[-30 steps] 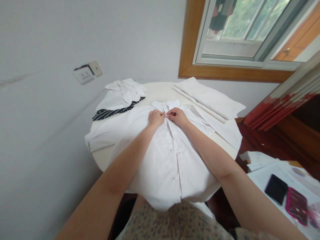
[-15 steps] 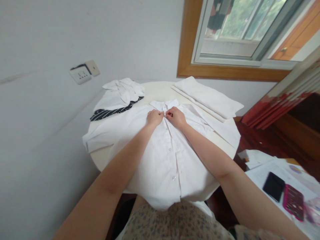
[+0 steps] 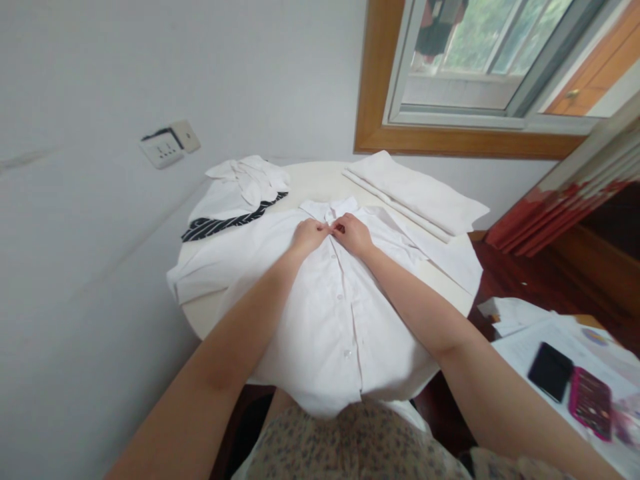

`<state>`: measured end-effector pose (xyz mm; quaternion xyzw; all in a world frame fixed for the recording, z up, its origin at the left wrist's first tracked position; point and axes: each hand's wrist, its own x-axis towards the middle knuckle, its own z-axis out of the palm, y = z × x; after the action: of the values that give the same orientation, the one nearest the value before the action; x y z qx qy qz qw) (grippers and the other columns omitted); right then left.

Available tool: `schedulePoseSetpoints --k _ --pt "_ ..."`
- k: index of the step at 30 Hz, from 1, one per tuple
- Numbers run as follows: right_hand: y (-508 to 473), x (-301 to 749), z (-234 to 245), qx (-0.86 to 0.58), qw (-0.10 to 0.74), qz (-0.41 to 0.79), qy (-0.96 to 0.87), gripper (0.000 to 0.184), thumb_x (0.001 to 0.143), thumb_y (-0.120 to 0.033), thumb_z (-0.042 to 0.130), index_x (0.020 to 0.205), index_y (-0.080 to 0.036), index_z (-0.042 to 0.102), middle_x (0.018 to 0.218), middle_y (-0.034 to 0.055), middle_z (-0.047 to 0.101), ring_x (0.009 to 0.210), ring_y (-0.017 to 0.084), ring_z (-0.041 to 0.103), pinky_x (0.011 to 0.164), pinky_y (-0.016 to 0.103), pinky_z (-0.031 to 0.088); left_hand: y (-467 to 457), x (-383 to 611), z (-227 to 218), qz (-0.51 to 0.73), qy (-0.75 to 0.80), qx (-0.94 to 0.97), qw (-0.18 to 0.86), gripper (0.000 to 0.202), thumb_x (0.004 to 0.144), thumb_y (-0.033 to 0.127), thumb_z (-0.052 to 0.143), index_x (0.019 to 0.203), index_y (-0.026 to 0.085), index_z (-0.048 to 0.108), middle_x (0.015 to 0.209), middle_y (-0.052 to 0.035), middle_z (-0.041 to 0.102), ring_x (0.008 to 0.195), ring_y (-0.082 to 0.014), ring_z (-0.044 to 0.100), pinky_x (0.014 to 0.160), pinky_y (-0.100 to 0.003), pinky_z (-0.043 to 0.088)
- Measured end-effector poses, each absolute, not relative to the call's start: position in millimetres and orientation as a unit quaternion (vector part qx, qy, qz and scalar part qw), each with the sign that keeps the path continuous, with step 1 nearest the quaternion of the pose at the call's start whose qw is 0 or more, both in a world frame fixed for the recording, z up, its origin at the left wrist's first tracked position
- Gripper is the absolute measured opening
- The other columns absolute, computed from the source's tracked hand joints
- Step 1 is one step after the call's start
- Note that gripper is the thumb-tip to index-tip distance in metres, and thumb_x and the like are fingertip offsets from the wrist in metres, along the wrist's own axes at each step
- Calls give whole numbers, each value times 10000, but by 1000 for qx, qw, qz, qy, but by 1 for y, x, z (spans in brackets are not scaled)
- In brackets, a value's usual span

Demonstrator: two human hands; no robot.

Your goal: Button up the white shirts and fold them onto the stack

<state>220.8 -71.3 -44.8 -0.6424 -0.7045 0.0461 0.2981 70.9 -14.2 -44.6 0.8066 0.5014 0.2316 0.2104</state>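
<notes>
A white button-up shirt (image 3: 310,320) lies front side up, its collar toward the wall and its hem hanging over the near edge of the round table (image 3: 313,179). Just below the collar, my left hand (image 3: 311,235) pinches the shirt's front edge. My right hand (image 3: 351,233) pinches the same spot from the other side, the fingertips of both hands nearly meeting. Whatever button sits between them is hidden by the fingers. Several buttons show down the front below my hands. One sleeve (image 3: 205,277) stretches out to the left.
Folded white cloth (image 3: 415,193) lies at the table's back right. At the back left, a white garment (image 3: 240,183) rests on black striped fabric (image 3: 235,220). To the lower right, a side surface holds papers, a black phone (image 3: 550,371) and a pink-edged case (image 3: 591,404). A wall stands close behind.
Both hands stay at the same place below the collar, with only slight finger movement. The view has shifted very slightly.
</notes>
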Motion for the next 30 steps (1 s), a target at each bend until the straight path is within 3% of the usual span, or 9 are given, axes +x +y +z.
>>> schedulePoseSetpoints --k 10,20,30 --pt "-74 219 -41 -645 284 59 -707 117 880 -264 624 944 -187 685 984 53 620 860 162 578 737 251 427 -19 74 -42 225 497 828 134 271 817 247 509 747 173 760 777 -64 707 798 -188 609 746 -271 430" --pt "-70 226 -45 -629 277 83 -721 174 892 -289 612 944 -169 726 905 46 638 838 155 567 729 247 400 -14 65 -45 247 455 836 184 229 766 241 531 619 153 683 602 -21 603 701 -163 552 667 -254 406" --pt "-73 223 -37 -641 246 98 -721 167 866 -283 620 958 -185 718 934 37 663 829 150 580 712 238 408 -2 59 -52 261 423 847 188 169 764 230 584 742 162 737 781 -26 657 820 -177 601 785 -268 469"
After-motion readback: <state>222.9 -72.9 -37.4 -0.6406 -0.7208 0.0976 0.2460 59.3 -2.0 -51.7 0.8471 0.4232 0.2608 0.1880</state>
